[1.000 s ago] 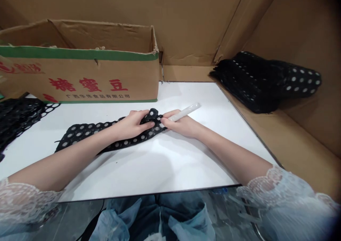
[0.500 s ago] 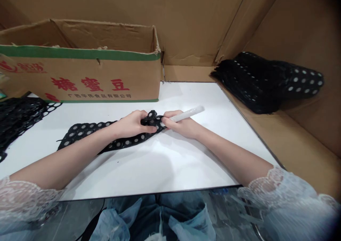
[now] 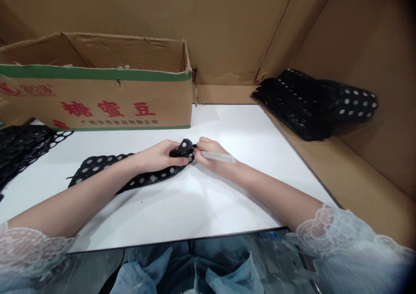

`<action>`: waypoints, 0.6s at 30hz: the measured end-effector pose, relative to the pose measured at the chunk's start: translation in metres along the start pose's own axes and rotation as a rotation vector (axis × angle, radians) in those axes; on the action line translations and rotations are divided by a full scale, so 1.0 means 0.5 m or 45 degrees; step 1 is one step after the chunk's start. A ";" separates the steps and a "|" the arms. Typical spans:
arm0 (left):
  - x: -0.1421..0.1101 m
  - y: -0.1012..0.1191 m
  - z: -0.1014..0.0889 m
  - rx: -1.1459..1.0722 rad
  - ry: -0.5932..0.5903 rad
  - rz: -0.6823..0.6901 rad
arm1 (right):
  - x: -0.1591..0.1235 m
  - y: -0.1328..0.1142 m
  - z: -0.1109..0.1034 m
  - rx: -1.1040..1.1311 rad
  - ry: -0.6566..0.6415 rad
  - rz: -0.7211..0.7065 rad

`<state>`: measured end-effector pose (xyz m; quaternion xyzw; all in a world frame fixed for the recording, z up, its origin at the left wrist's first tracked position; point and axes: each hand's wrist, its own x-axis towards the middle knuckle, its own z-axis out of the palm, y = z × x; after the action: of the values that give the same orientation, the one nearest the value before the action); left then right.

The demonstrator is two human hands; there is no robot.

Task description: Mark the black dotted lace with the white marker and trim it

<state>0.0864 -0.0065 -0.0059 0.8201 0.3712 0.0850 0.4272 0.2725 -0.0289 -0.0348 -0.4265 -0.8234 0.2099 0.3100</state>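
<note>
The left hand [image 3: 162,155] is pinching the dotted black strip [image 3: 152,178] near its right end between thumb and fingers, while the strip is lying across the bench [image 3: 201,207] in front of the box [image 3: 126,107], partly under the left forearm. The right hand [image 3: 212,148] is gripping a white pen [image 3: 218,156] between thumb and fingers, its fingertips meeting the strip's end. A dark pile [image 3: 308,105] is resting on cardboard beyond the bench's right edge.
</note>
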 end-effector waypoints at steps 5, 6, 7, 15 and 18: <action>-0.005 -0.008 0.008 0.217 0.322 0.046 | -0.008 -0.015 -0.031 0.310 -0.207 0.218; -0.005 -0.011 0.009 0.203 0.373 0.052 | -0.008 -0.016 -0.037 0.367 -0.248 0.247; -0.004 -0.014 0.009 0.193 0.409 0.056 | -0.007 -0.015 -0.043 0.409 -0.268 0.266; 0.007 -0.017 0.013 0.196 0.468 0.081 | 0.003 -0.017 -0.045 0.497 0.151 0.264; 0.003 -0.005 0.016 0.159 0.405 0.104 | 0.002 -0.022 -0.042 0.527 0.196 0.235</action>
<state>0.0898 -0.0098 -0.0133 0.8356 0.4050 0.2078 0.3076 0.2802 -0.0326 -0.0128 -0.4420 -0.6944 0.3683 0.4323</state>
